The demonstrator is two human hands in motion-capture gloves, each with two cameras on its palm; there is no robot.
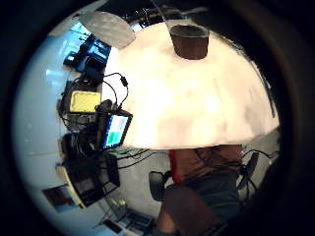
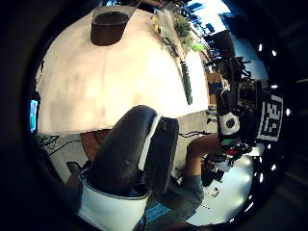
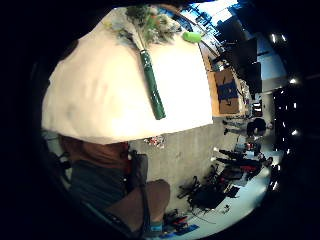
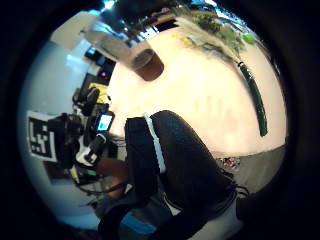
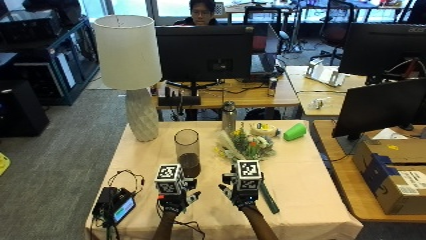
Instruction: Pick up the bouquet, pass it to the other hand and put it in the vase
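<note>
Overhead, the desk (image 5: 299,180) shows as a square top under a pale beige cloth, set in an office with grey carpet. At its far left corner stands a white lamp (image 5: 130,65) with a ribbed base and a drum shade. Behind it runs a wooden bench carrying dark monitors (image 5: 205,52), and a metal bottle (image 5: 229,116) stands at the far edge of the cloth. A green cup (image 5: 294,131) lies on its side near the far right corner. A small device with a lit screen (image 5: 122,209) and its black cable sit on the near left part of the cloth. Cardboard boxes (image 5: 393,167) rest on another bench to the right.

The vase (image 5: 188,152) is a tall clear glass, upright near the middle of the desk, its lower part dark. The bouquet (image 5: 247,146) lies flat on the cloth just to the right of the vase, blooms pointing away from the person, its green wrapped stem (image 5: 268,196) running back toward the near edge.

The left hand (image 5: 174,196) hovers over the cloth just in front of the vase, fingers spread and holding nothing. The right hand (image 5: 242,194) is raised beside the stem, also holding nothing, fingers relaxed. Whether it touches the stem cannot be told, since the hand covers that part. The palm views show the bouquet lying apart from both palms.
</note>
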